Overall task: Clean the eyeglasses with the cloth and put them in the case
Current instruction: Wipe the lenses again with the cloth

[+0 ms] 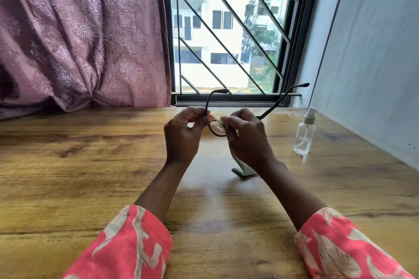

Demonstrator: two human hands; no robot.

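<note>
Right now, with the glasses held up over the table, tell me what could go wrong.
1. The eyeglasses are held in the air by the left hand at one corner of the frame while the right hand rubs with the cloth; hard rubbing might twist the frame.
2. The open temples point away from the person and might catch the window frame.
3. The spray bottle stands near the right elbow's path; a wide move may tip it.

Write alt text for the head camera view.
Above a wooden table, the left hand holds dark-framed eyeglasses while the right hand rubs a lens with a grey cloth. A clear spray bottle stands to the right, near a barred window.
</note>
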